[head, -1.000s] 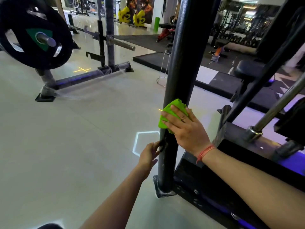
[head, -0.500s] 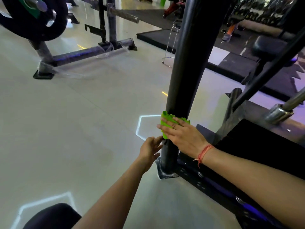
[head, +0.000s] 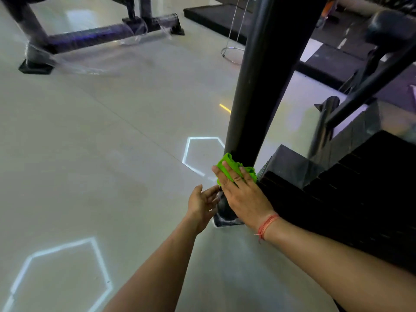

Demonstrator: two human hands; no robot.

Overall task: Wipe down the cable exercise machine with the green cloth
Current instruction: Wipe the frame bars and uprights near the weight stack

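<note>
Both hands are working low: the right hand (head: 242, 194) is pressing the green cloth (head: 231, 167) under straight fingers against the black post (head: 254, 91); the left hand (head: 202, 204) is hovering open, empty.

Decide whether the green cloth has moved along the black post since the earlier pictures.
Yes. The green cloth under the right hand has slid down the black post, now close to the post's foot.

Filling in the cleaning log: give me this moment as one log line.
step: wiping post | right hand: presses green cloth flat on black post, near its base | left hand: open beside post
</note>
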